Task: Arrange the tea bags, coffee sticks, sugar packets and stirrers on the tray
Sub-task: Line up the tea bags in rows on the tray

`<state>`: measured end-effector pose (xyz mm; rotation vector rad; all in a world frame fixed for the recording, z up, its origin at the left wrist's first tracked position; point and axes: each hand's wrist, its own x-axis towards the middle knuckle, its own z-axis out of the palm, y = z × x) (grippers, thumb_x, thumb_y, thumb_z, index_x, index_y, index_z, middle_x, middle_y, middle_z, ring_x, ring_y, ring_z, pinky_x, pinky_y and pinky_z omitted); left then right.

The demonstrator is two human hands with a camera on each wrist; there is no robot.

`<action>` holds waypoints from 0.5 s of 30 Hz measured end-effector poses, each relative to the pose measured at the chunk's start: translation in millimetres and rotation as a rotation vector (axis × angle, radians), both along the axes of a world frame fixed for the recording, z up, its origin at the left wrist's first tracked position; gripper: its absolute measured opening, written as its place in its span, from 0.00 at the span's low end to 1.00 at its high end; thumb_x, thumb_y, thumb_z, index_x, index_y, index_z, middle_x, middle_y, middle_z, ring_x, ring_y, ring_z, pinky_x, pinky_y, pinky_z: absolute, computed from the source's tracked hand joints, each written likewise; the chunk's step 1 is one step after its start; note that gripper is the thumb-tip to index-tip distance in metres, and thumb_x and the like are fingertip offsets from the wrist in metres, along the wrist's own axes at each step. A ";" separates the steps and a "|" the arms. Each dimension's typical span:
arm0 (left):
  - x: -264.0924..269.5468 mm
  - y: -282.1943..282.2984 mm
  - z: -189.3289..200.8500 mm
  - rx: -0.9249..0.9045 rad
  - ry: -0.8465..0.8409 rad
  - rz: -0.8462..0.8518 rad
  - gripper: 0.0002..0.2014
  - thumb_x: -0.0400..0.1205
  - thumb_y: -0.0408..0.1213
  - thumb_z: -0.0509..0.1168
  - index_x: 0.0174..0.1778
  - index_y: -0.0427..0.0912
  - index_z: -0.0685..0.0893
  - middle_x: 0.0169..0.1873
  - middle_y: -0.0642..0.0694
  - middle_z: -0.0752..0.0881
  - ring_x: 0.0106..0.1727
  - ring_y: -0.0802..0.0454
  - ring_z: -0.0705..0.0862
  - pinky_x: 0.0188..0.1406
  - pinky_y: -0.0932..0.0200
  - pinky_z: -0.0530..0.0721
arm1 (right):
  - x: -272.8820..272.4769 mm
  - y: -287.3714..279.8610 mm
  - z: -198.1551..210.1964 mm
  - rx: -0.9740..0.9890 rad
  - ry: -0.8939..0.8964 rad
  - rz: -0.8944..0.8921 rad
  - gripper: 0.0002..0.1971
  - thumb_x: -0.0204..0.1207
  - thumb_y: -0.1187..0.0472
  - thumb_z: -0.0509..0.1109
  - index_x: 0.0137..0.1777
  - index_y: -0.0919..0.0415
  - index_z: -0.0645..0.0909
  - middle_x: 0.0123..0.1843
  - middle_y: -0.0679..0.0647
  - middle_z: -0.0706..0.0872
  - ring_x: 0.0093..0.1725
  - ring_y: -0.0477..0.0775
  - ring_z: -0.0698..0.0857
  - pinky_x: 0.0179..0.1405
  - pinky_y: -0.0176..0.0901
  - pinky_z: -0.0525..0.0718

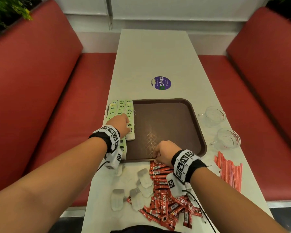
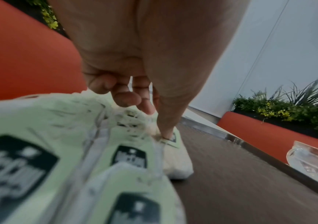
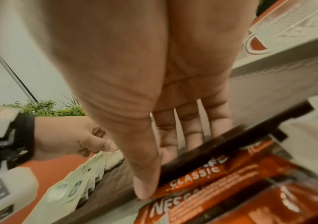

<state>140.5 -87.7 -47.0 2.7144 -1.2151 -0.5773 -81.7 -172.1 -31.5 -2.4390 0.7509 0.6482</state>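
The left wrist view is blurred up close, so print on the nearest tea bags cannot be read. The left wristband covers part of the tea-bag rows in the head view. The right fingertips are hidden behind the tray rim in the right wrist view, so what they touch is unclear.

The tea bags are pale green packets with dark labels, laid in three overlapping rows along the tray's left edge. The tray is dark brown and sits on a long white surface. More tea bags, white and unwrapped, lie loose on the surface near the tray's front edge. Red coffee sticks marked Nescafé Classic lie in a heap beside them. Red-and-white striped stirrers lie in a bundle to the right. Two clear glass cups stand just right of the tray.

The left hand rests on the tea-bag rows, fingers curled, its thumb pressing down on one packet, possibly pinching it. The right hand reaches over the tray's front rim, fingers straight and close together, thumb tip touching a coffee stick.
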 end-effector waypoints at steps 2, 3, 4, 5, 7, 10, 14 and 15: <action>-6.9 -6.2 1.0 0.012 -0.031 0.002 0.16 0.82 0.50 0.68 0.59 0.45 0.74 0.48 0.46 0.83 0.44 0.46 0.81 0.39 0.55 0.75 | 1.1 -0.8 -0.8 0.001 0.010 0.001 0.10 0.76 0.56 0.77 0.56 0.50 0.91 0.56 0.48 0.91 0.57 0.51 0.87 0.63 0.47 0.85; -10.3 -9.4 1.1 0.036 -0.037 -0.010 0.19 0.82 0.53 0.67 0.59 0.44 0.74 0.48 0.46 0.83 0.44 0.46 0.81 0.39 0.54 0.76 | 1.1 -1.1 -0.6 0.000 0.012 -0.001 0.10 0.76 0.56 0.77 0.57 0.50 0.91 0.57 0.48 0.91 0.58 0.52 0.87 0.63 0.47 0.85; -13.2 -11.9 0.2 0.070 -0.042 -0.025 0.22 0.82 0.57 0.67 0.59 0.43 0.73 0.48 0.46 0.82 0.45 0.46 0.80 0.40 0.54 0.77 | 1.4 -1.3 -0.6 0.000 0.015 -0.002 0.10 0.77 0.56 0.77 0.57 0.50 0.91 0.58 0.48 0.90 0.59 0.52 0.87 0.63 0.47 0.85; -15.5 -14.3 -0.7 0.102 -0.046 -0.035 0.24 0.81 0.59 0.67 0.60 0.43 0.73 0.47 0.46 0.81 0.45 0.46 0.80 0.41 0.54 0.77 | 1.4 -1.5 -0.7 -0.002 0.020 -0.001 0.10 0.77 0.56 0.77 0.58 0.50 0.91 0.59 0.49 0.90 0.59 0.53 0.87 0.64 0.47 0.84; -17.1 -17.5 -4.2 0.139 -0.042 -0.017 0.25 0.80 0.57 0.68 0.62 0.42 0.74 0.44 0.47 0.78 0.44 0.46 0.79 0.40 0.54 0.77 | 3.2 -1.8 -1.0 -0.001 0.035 0.007 0.11 0.77 0.56 0.76 0.59 0.50 0.90 0.60 0.49 0.90 0.61 0.53 0.87 0.64 0.48 0.84; -15.3 -19.0 -6.0 0.139 -0.023 0.022 0.22 0.79 0.51 0.69 0.62 0.41 0.76 0.37 0.49 0.76 0.41 0.47 0.80 0.36 0.56 0.75 | 6.6 -2.2 -1.8 0.005 0.057 0.000 0.11 0.77 0.55 0.77 0.58 0.49 0.90 0.60 0.49 0.89 0.61 0.54 0.87 0.65 0.48 0.84; -15.0 -13.6 7.1 0.094 -0.041 -0.006 0.22 0.81 0.56 0.67 0.59 0.42 0.75 0.43 0.47 0.80 0.44 0.46 0.81 0.38 0.54 0.77 | 5.5 -2.6 -5.3 -0.009 0.043 0.013 0.09 0.76 0.55 0.77 0.55 0.50 0.91 0.56 0.48 0.90 0.57 0.53 0.87 0.61 0.47 0.85; -15.6 -9.4 12.0 0.059 -0.034 -0.021 0.21 0.82 0.57 0.66 0.58 0.43 0.74 0.43 0.48 0.81 0.44 0.46 0.81 0.40 0.54 0.78 | 4.7 -1.8 -5.4 -0.018 0.026 0.017 0.09 0.75 0.54 0.77 0.54 0.51 0.90 0.54 0.48 0.90 0.55 0.53 0.87 0.58 0.46 0.86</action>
